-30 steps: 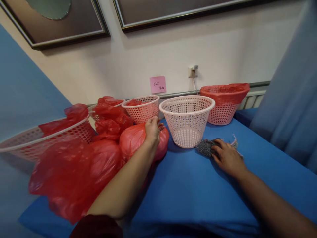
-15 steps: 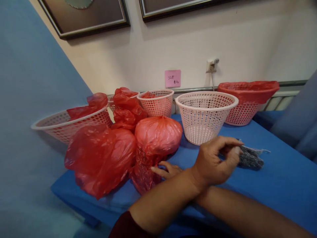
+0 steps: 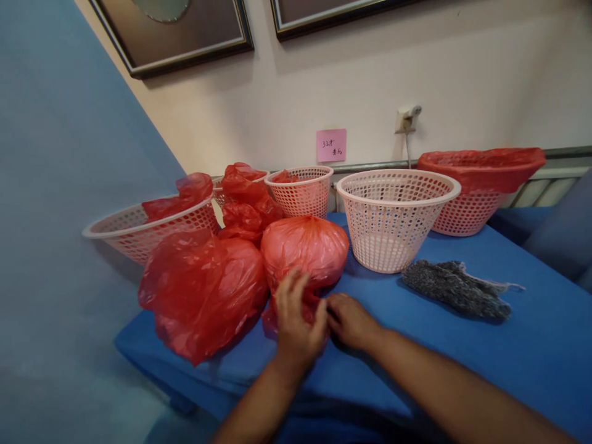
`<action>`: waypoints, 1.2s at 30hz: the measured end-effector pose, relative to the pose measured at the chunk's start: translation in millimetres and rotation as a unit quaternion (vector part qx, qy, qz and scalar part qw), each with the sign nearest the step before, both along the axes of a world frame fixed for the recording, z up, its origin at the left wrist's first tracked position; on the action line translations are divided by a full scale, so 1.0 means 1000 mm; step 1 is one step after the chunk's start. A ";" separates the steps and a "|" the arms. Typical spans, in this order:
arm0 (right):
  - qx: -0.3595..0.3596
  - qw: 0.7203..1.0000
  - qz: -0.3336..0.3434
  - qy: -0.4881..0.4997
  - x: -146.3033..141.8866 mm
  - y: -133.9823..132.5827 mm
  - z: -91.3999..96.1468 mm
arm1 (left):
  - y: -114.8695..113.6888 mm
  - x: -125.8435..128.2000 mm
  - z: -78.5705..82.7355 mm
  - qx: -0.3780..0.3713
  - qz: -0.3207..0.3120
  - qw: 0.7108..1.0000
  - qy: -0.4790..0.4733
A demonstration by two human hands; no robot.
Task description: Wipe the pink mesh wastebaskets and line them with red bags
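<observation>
A knotted-looking, stuffed red plastic bag [image 3: 305, 246] sits on the blue-covered table, with its loose plastic gathered towards me. Over that loose part is my left hand [image 3: 298, 324], its fingers apart and raised. Close to its right, my right hand [image 3: 354, 324] has curled fingers closed at the edge of the same bag's loose plastic; the fingertips are partly hidden. A second, larger red plastic bag [image 3: 203, 290] leans against the first on the left. To the right of my hands lies a dark grey knitted piece [image 3: 457, 290] with a pale loose thread.
A bare pale pink perforated basket [image 3: 393, 240] stands behind my hands. Further right is a basket lined with red plastic [image 3: 467, 203]. More baskets, including a wide one [image 3: 124, 228], stand at the left and back. A pink note [image 3: 331, 145] is on the wall.
My arms were crossed; now they are uncrossed. My left hand has moved left from the grey knitted piece to the red bag. My right hand has shifted slightly right, and its fingers have curled.
</observation>
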State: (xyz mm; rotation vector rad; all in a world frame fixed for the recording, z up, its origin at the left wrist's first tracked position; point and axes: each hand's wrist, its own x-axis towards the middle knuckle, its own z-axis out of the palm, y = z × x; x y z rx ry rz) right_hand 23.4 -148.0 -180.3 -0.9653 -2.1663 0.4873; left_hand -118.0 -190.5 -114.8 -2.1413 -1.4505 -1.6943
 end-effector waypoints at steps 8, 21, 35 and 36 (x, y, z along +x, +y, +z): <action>0.102 0.987 -0.084 0.094 0.006 0.009 0.008 | 0.064 -0.039 -0.017 -0.175 0.020 0.973 -0.150; 0.149 0.986 -0.029 0.063 -0.015 -0.007 0.002 | 0.095 -0.072 0.155 -0.059 0.051 0.965 0.249; 0.124 0.978 -0.151 0.079 -0.012 -0.003 0.015 | 0.225 -0.111 0.214 -0.251 0.233 0.842 0.417; 0.114 0.979 -0.153 0.068 -0.013 -0.002 0.014 | 0.225 -0.111 0.216 -0.246 0.237 0.844 0.413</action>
